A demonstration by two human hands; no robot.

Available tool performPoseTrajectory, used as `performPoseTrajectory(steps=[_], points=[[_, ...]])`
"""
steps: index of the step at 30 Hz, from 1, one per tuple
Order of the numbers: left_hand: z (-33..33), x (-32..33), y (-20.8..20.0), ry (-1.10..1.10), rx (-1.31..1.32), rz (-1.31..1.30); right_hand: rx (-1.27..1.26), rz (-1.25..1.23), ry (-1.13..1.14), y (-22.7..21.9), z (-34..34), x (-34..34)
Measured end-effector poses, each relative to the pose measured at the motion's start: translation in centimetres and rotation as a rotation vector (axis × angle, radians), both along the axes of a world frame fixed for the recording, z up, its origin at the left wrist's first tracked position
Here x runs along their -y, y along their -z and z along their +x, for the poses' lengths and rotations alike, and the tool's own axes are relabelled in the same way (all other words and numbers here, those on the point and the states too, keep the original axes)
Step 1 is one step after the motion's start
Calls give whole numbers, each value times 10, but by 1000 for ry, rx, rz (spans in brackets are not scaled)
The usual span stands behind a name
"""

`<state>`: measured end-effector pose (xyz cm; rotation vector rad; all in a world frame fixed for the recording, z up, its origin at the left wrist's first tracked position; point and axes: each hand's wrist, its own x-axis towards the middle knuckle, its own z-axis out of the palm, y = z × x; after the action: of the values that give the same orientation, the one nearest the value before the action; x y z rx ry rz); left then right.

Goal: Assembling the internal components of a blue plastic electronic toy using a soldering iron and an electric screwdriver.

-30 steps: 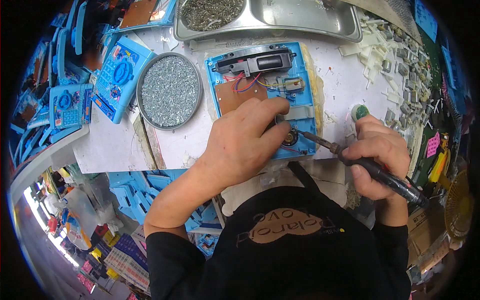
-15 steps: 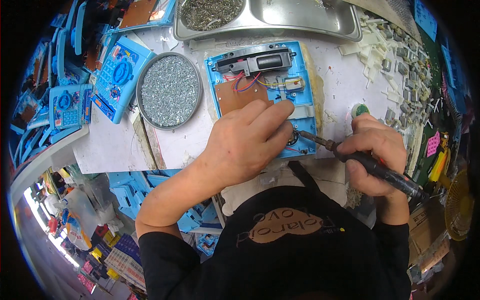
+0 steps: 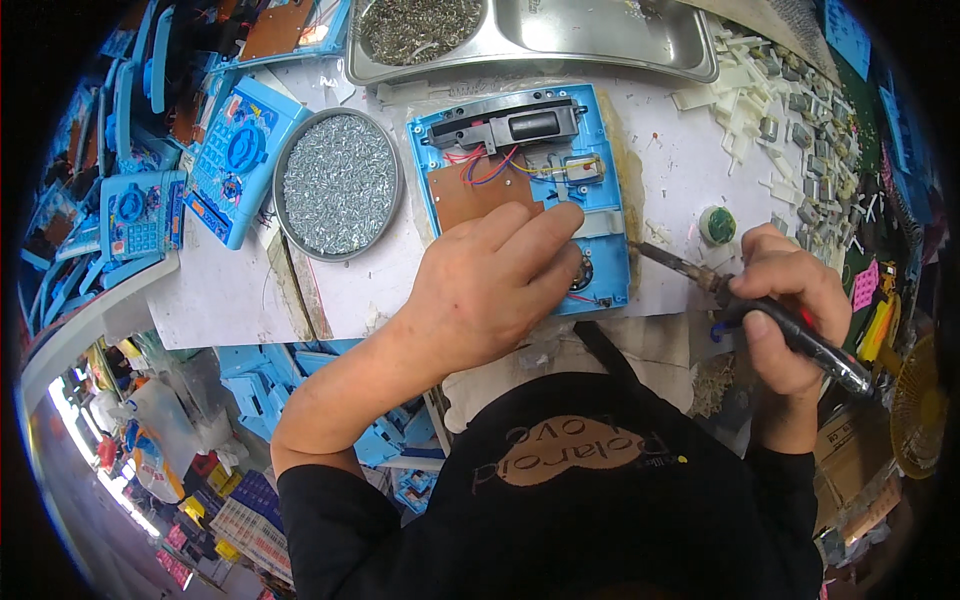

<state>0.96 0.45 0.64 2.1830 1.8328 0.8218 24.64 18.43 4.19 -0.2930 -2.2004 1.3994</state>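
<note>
Withdrawn from dark round part (image 3: 584, 273) to just beside blue housing (image 3: 612, 265) on worktop (image 3: 225, 305): soldering iron (image 3: 712, 281), gripped in right hand (image 3: 792, 293) (hence no heat applied). Over housing: left hand (image 3: 490, 268), fingers bunched, contents impossible to tell.

Head-worn fisheye, downward toward hands (image 3: 490, 285)

The casing (image 3: 614, 262) is blue, its board (image 3: 468, 196) brown.
</note>
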Motion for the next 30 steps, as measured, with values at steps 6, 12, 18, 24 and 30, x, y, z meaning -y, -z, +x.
performPoseTrajectory(steps=[6,12,18,24,30], points=[[2,-1,-5,-6,8,-4,16,-63,127,-3,20,-1],[1,3,-4,23,-14,-24,9,-67,136,-3,25,-2],[22,6,-7,-169,16,-38,58,-115,230,-8,37,-1],[25,12,-4,-198,-21,-39,-102,-140,714,-5,113,-27],[23,27,-3,-304,150,3,-135,184,1217,-50,210,-72]])
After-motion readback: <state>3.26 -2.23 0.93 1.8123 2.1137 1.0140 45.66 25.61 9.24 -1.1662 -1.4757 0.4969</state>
